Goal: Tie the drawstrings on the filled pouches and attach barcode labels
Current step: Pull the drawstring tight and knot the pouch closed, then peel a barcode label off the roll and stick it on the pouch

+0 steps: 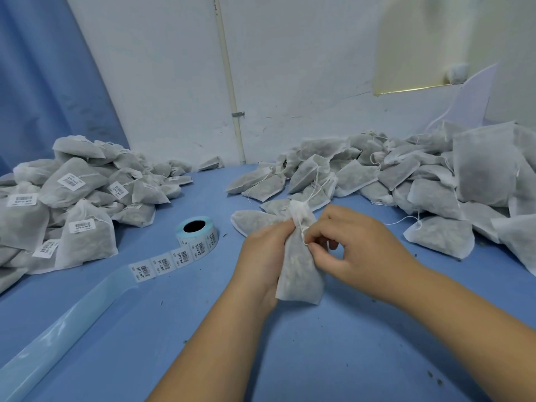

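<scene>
I hold one filled white mesh pouch [298, 265] upright over the blue table [319, 358]. My left hand [261, 250] grips its gathered neck from the left. My right hand [351, 248] pinches the thin white drawstring at the neck with thumb and fingertips. A roll of barcode labels [197, 233] stands to the left, its strip of labels [162, 264] trailing toward me with bare blue backing [66, 323] beyond. A heap of labelled pouches [69, 204] lies at far left. A heap of unlabelled pouches [406, 175] lies at the right.
A white wall with a vertical pipe [232, 91] closes the back, and a blue curtain [43, 82] hangs at left. Dark crumbs dot the table near the front right. One flat pouch [249, 223] lies just behind my left hand.
</scene>
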Demonstrator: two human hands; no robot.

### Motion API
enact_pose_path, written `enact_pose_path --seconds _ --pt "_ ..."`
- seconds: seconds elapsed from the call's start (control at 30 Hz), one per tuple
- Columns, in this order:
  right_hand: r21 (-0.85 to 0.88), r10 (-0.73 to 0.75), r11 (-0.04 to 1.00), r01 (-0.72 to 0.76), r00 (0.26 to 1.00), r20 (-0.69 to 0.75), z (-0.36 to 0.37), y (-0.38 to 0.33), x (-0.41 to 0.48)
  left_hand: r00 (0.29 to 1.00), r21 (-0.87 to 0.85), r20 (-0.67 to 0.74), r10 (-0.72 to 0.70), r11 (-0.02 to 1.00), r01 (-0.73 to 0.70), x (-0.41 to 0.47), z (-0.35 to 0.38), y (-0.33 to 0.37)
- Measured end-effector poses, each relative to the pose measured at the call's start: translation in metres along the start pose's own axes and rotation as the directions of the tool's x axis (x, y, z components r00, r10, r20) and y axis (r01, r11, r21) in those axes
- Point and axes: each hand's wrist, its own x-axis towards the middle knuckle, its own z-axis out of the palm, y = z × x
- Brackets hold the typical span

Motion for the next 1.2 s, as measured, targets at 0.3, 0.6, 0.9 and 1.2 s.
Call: enact_pose_path --seconds 0.3,0.6,0.9,1.2 --pt "-0.024 0.084 0.996 -0.081 0.979 0.188 0.007 0.011 -0.001 0.983 -0.113 0.086 -0.163 0.979 0.172 0.0 -0.008 0.009" --pt "0.296 0.176 0.933 -0.205 0.977 0.121 0.008 0.008 0.002 0.994 0.037 0.054 -0.093 0.995 0.091 -0.005 -0.011 0.014" --pt "0.442 0.192 0.865 -0.238 0.97 0.146 0.029 -0.03 -0.01 0.972 0.196 -0.229 0.052 0.98 -0.006 -0.024 -0.085 0.047" --pt "0.392 0.155 0.876 -0.28 0.934 0.32 0.08 -0.08 0.018 0.908 -0.22 -0.417 -0.044 0.974 -0.054 -0.047 -0.23 0.101"
